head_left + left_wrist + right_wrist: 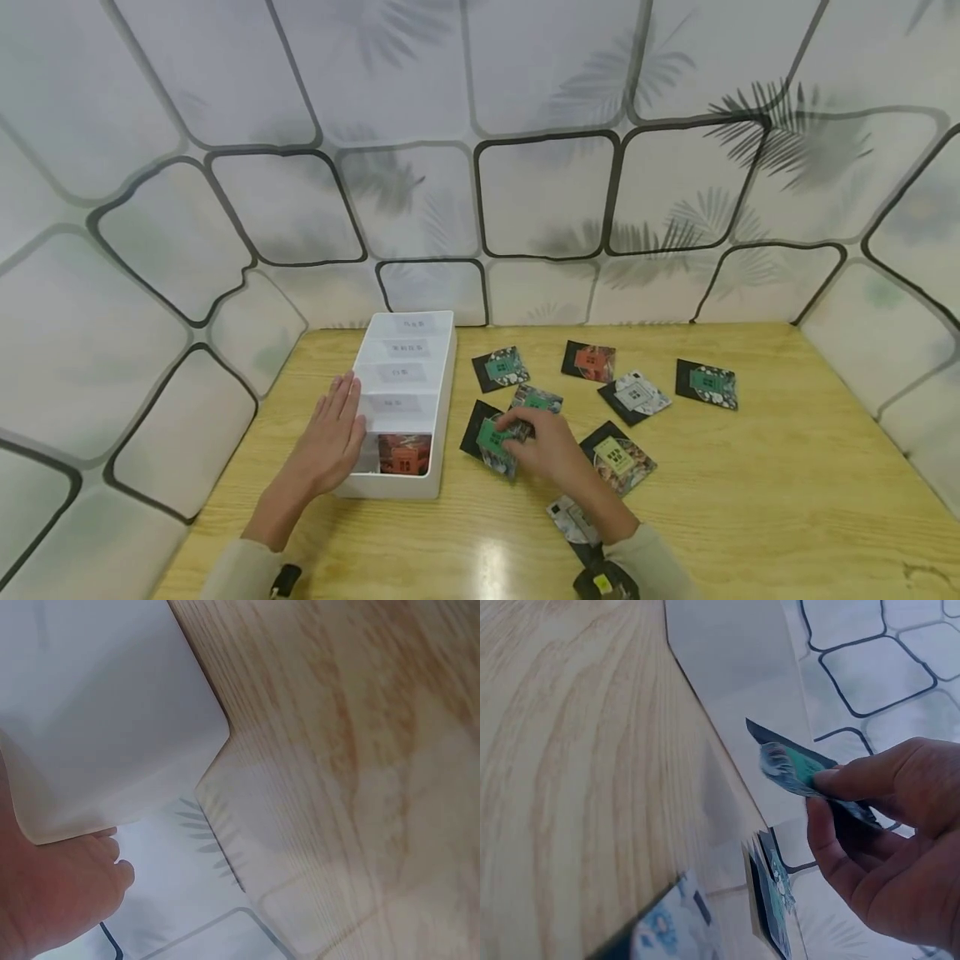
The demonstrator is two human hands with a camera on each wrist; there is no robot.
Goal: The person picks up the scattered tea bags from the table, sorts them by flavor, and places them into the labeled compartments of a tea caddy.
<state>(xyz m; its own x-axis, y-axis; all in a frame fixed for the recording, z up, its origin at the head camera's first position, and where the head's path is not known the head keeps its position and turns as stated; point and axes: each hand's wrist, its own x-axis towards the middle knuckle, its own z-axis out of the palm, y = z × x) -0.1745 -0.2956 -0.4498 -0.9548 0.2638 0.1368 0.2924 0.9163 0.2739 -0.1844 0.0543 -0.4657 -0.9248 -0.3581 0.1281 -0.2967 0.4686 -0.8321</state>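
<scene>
Our left hand (330,442) lies flat, fingers straight and together, against the box (408,367). Our right hand (543,446) pinches a green packet (492,435) at its fingertips (832,780).

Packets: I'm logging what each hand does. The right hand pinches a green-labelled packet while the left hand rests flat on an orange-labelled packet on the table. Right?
Not quite. In the head view the left hand rests flat against the side of the white box, not on a packet. The right hand does pinch a green-labelled packet.
</scene>
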